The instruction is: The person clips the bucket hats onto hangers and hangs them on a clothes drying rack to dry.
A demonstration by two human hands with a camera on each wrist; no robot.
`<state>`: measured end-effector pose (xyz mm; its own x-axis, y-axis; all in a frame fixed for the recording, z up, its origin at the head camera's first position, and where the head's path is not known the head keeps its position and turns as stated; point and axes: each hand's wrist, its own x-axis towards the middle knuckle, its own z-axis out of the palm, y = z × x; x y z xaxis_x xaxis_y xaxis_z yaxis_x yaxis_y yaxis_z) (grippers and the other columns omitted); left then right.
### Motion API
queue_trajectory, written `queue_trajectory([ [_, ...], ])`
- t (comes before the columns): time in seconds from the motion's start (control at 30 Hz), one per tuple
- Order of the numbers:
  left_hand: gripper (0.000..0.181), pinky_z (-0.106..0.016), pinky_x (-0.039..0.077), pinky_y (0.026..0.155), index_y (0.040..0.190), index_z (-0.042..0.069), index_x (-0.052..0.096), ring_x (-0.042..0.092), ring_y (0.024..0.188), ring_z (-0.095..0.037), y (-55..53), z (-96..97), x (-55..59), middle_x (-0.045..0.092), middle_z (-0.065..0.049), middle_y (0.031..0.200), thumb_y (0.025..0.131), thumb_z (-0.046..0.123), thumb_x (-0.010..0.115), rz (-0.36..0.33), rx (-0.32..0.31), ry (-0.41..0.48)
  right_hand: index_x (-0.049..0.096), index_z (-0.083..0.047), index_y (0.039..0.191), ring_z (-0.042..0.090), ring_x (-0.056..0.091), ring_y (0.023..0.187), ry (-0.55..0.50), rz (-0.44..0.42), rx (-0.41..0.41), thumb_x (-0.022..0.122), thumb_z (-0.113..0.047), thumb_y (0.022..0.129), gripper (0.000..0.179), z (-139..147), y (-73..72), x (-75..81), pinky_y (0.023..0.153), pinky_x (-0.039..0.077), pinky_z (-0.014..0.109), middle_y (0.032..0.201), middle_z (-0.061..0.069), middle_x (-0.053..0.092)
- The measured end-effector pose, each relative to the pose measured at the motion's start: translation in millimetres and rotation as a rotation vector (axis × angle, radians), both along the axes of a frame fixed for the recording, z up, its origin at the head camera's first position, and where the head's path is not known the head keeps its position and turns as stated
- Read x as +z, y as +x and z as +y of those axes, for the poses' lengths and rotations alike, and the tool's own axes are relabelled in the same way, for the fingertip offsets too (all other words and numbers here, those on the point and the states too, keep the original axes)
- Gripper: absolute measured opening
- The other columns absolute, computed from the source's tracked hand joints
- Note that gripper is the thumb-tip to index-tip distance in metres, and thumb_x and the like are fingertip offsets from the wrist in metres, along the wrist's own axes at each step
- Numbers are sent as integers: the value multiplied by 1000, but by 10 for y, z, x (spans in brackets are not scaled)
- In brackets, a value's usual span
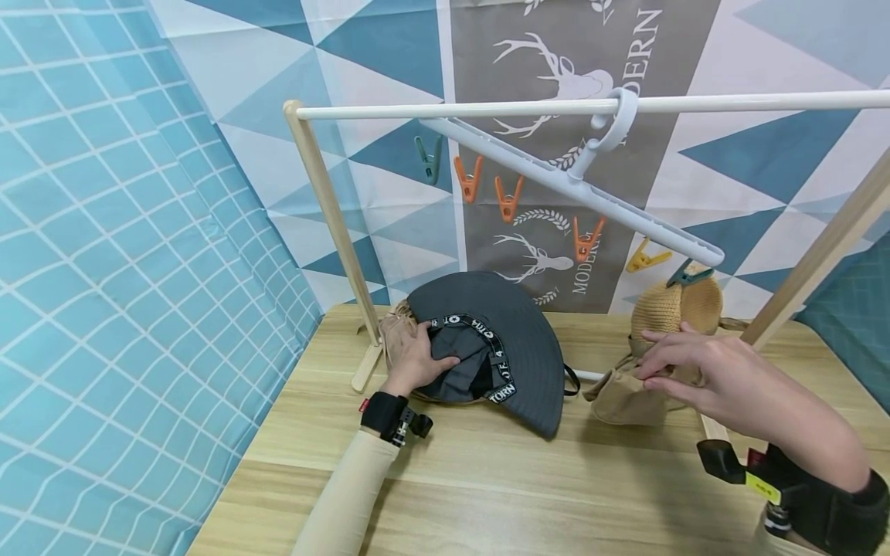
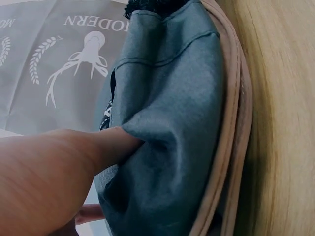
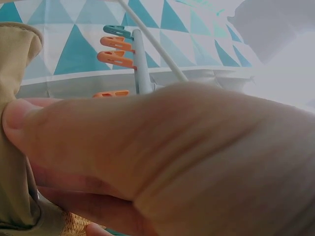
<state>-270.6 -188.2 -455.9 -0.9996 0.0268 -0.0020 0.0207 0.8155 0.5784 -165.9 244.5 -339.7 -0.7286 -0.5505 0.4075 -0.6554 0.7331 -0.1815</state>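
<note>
My left hand (image 1: 410, 355) grips the left side of a dark grey bucket hat (image 1: 487, 309), which lies crown toward me with a lettered band inside. In the left wrist view its thumb pushes into the folded grey fabric (image 2: 172, 108), beside a tan-edged layer (image 2: 231, 113). Between thumb and fingers, my right hand (image 1: 709, 371) pinches a khaki cloth hat (image 1: 629, 398). Behind that hand, a woven straw hat (image 1: 657, 313) is held by a teal clip (image 1: 690, 274) below the hanger's right end. The right wrist view shows the thumb against the khaki fabric (image 3: 15, 162).
A pale blue hanger (image 1: 528, 166) hangs tilted from a white rod (image 1: 452, 111). Orange clips (image 1: 509, 199), a green clip (image 1: 429, 160) and a yellow clip (image 1: 647, 256) hang along it. Wooden posts (image 1: 334, 224) carry the rod over the wooden table (image 1: 487, 494).
</note>
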Motion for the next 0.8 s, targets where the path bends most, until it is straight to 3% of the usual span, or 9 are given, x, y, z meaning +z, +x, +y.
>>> queue_trajectory([
  [0.1, 92, -66, 46, 125, 173, -2, 29, 46, 158, -58, -7, -12, 7, 42, -44, 169, 105, 31, 82, -24, -7, 32, 84, -37, 99, 45, 78, 122, 0, 4, 5, 96, -19, 88, 24, -2, -2, 2, 79, 64, 37, 128, 14, 85],
  [0.2, 92, -64, 46, 126, 173, -1, 27, 49, 158, -55, -27, -20, 7, 51, -40, 165, 106, 30, 81, -46, -14, 53, 84, -39, 99, 45, 78, 123, 4, 7, 1, 96, -17, 87, 29, -8, -1, 1, 88, 66, 53, 127, 11, 86],
  [0.3, 90, -64, 46, 126, 173, 0, 28, 50, 157, -55, -74, -37, -42, 53, -39, 165, 107, 31, 80, -53, -17, 65, 83, -41, 100, 45, 78, 124, 3, 6, 3, 96, -14, 85, 33, -14, -1, 0, 94, 62, 65, 126, 10, 86],
  [0.43, 82, -64, 48, 123, 174, 4, 32, 57, 151, -53, -152, -75, -157, 56, -36, 164, 110, 30, 76, -55, -36, 88, 83, -41, 99, 47, 78, 124, 3, 3, 5, 97, -11, 83, 37, -17, 0, 4, 93, 63, 65, 127, 12, 86],
  [0.53, 73, -60, 55, 109, 173, 7, 34, 71, 129, -50, -201, -108, -230, 68, -34, 149, 114, 28, 70, -50, -69, 71, 83, -41, 99, 48, 77, 124, 7, -3, 3, 97, -9, 83, 38, -19, 2, 9, 92, 64, 64, 128, 13, 86],
  [0.63, 69, -55, 56, 98, 174, 8, 35, 77, 107, -45, -236, -128, -274, 77, -31, 133, 115, 27, 67, -39, -85, 44, 83, -40, 99, 49, 77, 125, 8, -14, 2, 97, -10, 84, 36, -18, 7, 10, 94, 61, 68, 127, 14, 86],
  [0.7, 69, -54, 56, 95, 174, 7, 37, 77, 101, -43, -254, -132, -289, 79, -30, 128, 115, 26, 67, -35, -88, 34, 83, -40, 99, 48, 77, 124, 13, -14, -1, 96, -10, 84, 36, -18, 9, 11, 90, 65, 62, 127, 14, 86],
  [0.8, 70, -52, 57, 99, 174, 7, 39, 77, 105, -41, -288, -134, -309, 80, -27, 128, 114, 26, 69, -35, -79, 19, 83, -40, 99, 48, 77, 123, 7, -15, 3, 96, -9, 84, 37, -21, 8, 14, 81, 67, 44, 126, 13, 86],
])
